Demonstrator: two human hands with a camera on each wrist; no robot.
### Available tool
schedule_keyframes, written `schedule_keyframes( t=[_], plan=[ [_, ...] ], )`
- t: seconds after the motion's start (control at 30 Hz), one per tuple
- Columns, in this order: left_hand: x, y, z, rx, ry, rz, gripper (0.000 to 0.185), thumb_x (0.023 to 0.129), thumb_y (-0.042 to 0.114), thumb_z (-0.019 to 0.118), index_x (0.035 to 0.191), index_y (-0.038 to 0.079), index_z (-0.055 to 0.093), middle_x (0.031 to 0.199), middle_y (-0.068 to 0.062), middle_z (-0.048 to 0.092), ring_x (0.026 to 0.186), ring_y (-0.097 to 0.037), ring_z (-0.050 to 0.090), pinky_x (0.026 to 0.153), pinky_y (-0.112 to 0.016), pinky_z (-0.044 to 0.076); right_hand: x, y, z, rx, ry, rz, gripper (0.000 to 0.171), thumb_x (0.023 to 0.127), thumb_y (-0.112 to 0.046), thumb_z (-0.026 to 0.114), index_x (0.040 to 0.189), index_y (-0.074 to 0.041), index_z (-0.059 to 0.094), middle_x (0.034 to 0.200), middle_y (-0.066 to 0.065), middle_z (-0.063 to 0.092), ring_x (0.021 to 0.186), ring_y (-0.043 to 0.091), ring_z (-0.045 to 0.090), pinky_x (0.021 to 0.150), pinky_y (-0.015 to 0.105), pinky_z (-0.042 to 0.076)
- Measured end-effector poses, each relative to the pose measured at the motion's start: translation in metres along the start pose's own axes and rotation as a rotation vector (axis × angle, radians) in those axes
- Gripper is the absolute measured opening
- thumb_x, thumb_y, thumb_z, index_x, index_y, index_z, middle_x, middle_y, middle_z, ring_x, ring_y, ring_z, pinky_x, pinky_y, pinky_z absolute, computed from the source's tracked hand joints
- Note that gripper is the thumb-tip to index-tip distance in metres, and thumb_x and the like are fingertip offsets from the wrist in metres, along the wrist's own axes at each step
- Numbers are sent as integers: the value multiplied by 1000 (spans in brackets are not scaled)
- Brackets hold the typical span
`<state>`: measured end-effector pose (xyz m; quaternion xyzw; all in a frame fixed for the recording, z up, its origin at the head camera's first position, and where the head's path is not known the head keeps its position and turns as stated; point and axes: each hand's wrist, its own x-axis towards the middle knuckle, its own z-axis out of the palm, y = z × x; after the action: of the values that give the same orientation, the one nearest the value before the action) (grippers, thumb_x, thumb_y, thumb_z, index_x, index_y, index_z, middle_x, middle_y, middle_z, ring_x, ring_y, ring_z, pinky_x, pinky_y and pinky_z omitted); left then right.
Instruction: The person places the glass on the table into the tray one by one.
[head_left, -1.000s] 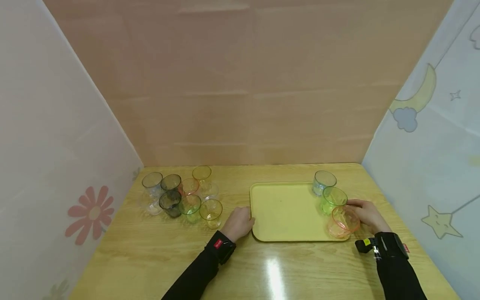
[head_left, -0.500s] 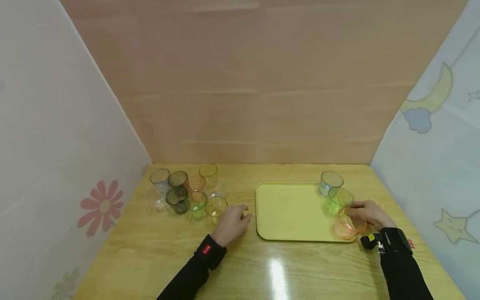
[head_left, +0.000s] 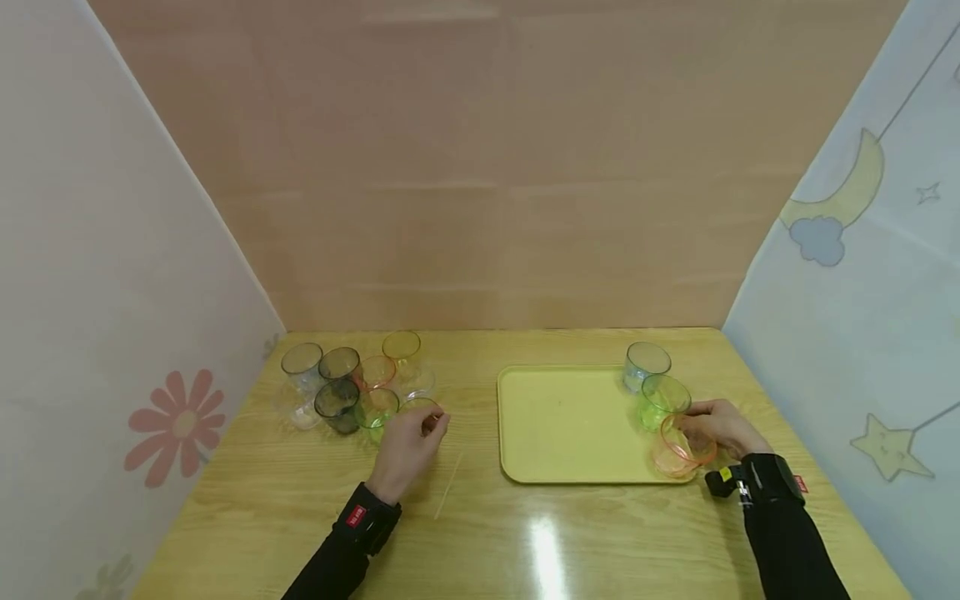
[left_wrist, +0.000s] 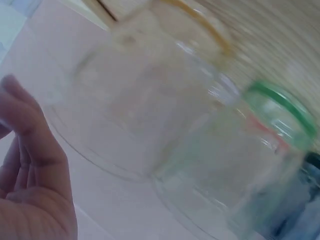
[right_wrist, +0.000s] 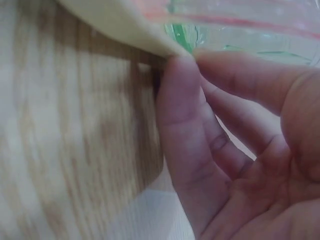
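My left hand (head_left: pixel 408 446) is over the near end of a glass cluster, right beside a yellow-rimmed glass (left_wrist: pixel 145 95), which it partly covers in the head view. Its fingers are loosely bent and hold nothing. My right hand (head_left: pixel 726 427) pinches the right rim of a yellow tray (head_left: pixel 562 433) between thumb and fingers; the right wrist view shows the tray edge (right_wrist: pixel 120 27) meeting the fingertips. On the tray's right side stand a pink-orange glass (head_left: pixel 670 461), a green glass (head_left: pixel 663 408) and a pale blue glass (head_left: pixel 643 367), one behind another.
At the table's left stand several more glasses, among them a dark grey glass (head_left: pixel 339 408), a green one (head_left: pixel 378 408) and an amber-rimmed one (head_left: pixel 401 346). Patterned panels flank the wooden table (head_left: pixel 300 500), and a brown sheet (head_left: pixel 480 208) rises behind it.
My left hand has let go of the tray's left edge and moved left to the yellow-rimmed glass. My right hand stays at the tray's right rim.
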<state>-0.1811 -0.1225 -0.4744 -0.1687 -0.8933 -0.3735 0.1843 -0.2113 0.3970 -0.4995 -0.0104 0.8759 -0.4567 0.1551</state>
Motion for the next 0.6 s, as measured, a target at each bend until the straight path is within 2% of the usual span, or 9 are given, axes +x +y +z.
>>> schedule_keyframes(
  t=[0.13,0.3,0.4,0.5,0.6],
  plan=[
    [-4,-9,-8,86,63,-2,22,83,29,79,93,10,71,76,-2,64,63,-10,55,55,-22,42,3,2,0,18,-1,-11,44,96,-17,63,124,16,57,108,20,68,88,12,64,74,35,55],
    [-13,-17,-10,240,47,-66,58,72,42,86,112,4,67,97,-12,59,84,-23,52,63,-30,41,1,3,2,46,-22,1,40,95,-18,64,120,13,61,104,14,69,84,16,66,71,37,56],
    [-16,-20,-8,325,34,-84,76,68,45,88,124,0,62,107,-18,56,93,-30,50,66,-35,45,0,3,3,47,-20,21,38,95,-20,64,118,10,63,99,10,70,79,17,65,66,36,55],
    [-14,-20,-6,381,49,-68,83,66,47,88,126,-2,60,114,-23,57,101,-37,50,73,-41,48,1,1,2,32,-10,18,36,96,-19,63,117,9,64,94,8,69,74,15,61,63,34,52],
    [-11,-20,-6,404,58,-52,83,66,47,88,127,-2,60,119,-24,59,95,-36,48,72,-39,45,3,-2,0,36,8,25,34,95,-19,64,115,9,65,91,6,68,72,13,58,62,32,50]
  ],
)
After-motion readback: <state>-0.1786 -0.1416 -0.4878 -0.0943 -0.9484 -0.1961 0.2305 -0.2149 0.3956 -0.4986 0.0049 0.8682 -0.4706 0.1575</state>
